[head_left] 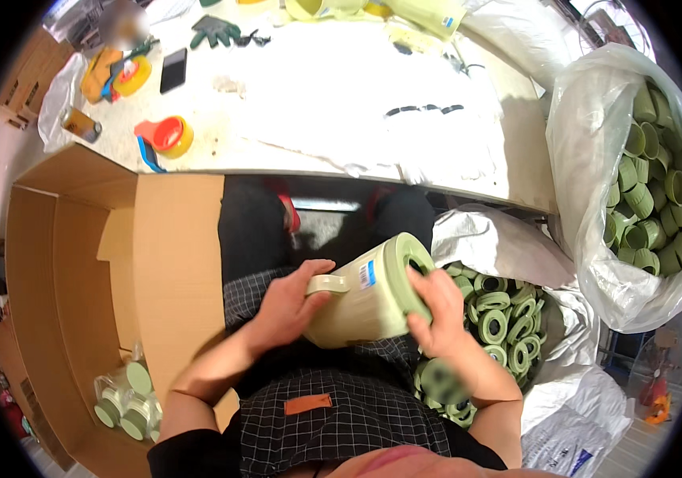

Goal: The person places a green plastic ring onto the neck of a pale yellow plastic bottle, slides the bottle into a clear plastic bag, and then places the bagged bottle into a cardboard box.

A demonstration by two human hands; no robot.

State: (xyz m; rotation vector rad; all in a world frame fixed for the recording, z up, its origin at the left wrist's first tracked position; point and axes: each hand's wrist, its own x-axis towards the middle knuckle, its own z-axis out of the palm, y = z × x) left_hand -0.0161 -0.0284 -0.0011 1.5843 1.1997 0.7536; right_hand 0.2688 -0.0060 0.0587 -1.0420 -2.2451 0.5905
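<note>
A pale green jug (357, 315) with a loop handle and a blue-and-white label lies tilted across my lap, its wide end toward the right. My left hand (286, 301) is closed around the handle (327, 284). At the wide end sits a darker green ring-shaped lid (397, 263) with a dark opening in its middle. My right hand (441, 309) grips this lid, with fingers at the opening and the thumb on its lower rim. Whether the lid is fastened to the jug I cannot tell.
On my left stands an open cardboard box (177, 263) with several wrapped green-lidded containers (135, 418). A sack of green ring lids (494, 325) is at my right; beyond it hangs a plastic bag of green cups (638, 199). The worktable (293, 155) holds tape, a phone and gloves.
</note>
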